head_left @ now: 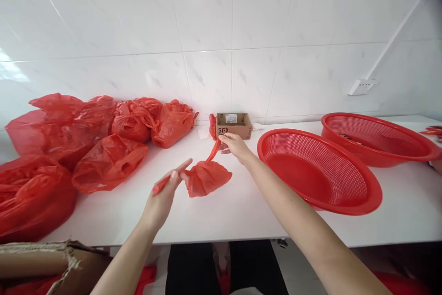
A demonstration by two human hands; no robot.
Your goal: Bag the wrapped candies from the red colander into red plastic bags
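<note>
A small red plastic bag (209, 179) with a bulging body is stretched between my hands over the white table. My left hand (165, 196) is closed around one of its handles, and a bit of red plastic sticks out past the thumb. My right hand (235, 145) pinches the other handle, which is pulled up and to the right into a narrow strip. Whatever is inside the bag is hidden. Just behind my right hand stands a small open cardboard box (243, 130), and some red plastic (212, 125) touches its left side.
Several filled red plastic bags (172, 124) crowd the table's left side. At right stand two red perforated baskets, one nearer (297, 170) and one farther (373, 157). Another person's hand shows at the right edge. A torn cardboard carton (37, 263) sits low at left, before the table edge.
</note>
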